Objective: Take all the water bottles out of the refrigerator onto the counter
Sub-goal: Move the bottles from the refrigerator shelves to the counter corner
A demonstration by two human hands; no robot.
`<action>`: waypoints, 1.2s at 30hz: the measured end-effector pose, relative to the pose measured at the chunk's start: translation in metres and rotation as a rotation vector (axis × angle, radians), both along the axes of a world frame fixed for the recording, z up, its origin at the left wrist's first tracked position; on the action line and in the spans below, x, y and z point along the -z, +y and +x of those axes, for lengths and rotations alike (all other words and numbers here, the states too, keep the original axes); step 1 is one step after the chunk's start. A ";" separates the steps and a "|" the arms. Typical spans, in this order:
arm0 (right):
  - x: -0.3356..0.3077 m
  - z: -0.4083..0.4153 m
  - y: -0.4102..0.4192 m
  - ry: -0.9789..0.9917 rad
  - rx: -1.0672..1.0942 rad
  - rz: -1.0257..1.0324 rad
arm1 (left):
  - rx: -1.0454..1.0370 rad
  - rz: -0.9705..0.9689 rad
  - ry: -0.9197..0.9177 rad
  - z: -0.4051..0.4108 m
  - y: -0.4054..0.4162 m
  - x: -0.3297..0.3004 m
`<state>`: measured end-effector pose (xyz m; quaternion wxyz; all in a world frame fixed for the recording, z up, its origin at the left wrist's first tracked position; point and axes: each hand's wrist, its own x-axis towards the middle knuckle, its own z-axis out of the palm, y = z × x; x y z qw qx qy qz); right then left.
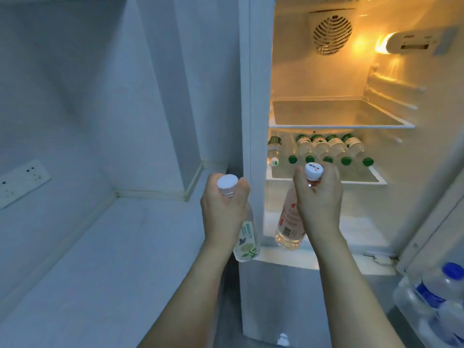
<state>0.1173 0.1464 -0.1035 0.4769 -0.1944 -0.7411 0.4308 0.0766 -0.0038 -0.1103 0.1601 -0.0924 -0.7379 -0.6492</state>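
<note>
Two bottles are held at frame centre, each gripped at the neck just under a white cap so the body hangs free below. The green-labelled bottle [247,234] is held by the left hand [222,209], fingers curled tight round the neck; it hangs in front of the refrigerator's left edge, at about 7 o'clock from the lit opening. The red-labelled bottle [288,222] is held likewise by the right hand [317,199], its base hanging in front of the cabinet's lower compartment. The neck grip is judged to suit carrying one bottle per hand and setting each down upright. The counter [113,259] lies at 9 o'clock from the hands, just beside the refrigerator [244,96]; the carry is judged short and leftward. More remains: a row of green-capped bottles [331,149] is laid flat on the middle shelf [361,175], caps outward, at 12 o'clock above the right hand, with one further bottle [273,150] at the shelf's left end. The upper shelf [339,125] shows no bottles. At 4 o'clock, a pack of blue-capped bottles [431,297] is seen low beside the open door; whether it rests in the door or on the floor cannot be told. A wall socket [21,182] is set at 9 o'clock. The refrigerator's left wall stands between the red-labelled bottle and the counter and must be cleared first.
</note>
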 end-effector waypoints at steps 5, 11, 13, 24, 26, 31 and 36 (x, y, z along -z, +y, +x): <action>0.012 0.015 -0.045 -0.052 -0.160 0.000 | -0.057 -0.052 0.005 0.036 -0.051 0.005; 0.018 0.036 -0.083 -0.094 -0.401 0.032 | -0.240 -0.009 -0.042 0.091 -0.094 0.013; 0.021 0.045 -0.092 -0.097 -0.468 0.044 | -0.298 -0.003 -0.048 0.110 -0.102 0.016; 0.051 0.116 -0.188 -0.200 -0.908 0.017 | -0.656 0.023 -0.148 0.242 -0.167 0.043; 0.049 0.132 -0.212 -0.197 -0.989 0.021 | -0.724 -0.001 -0.145 0.267 -0.184 0.041; 0.038 0.185 -0.275 -0.168 -1.183 0.033 | -0.886 -0.038 -0.107 0.334 -0.229 0.029; 0.032 0.253 -0.340 -0.150 -1.334 0.057 | -1.033 -0.033 -0.088 0.416 -0.280 0.026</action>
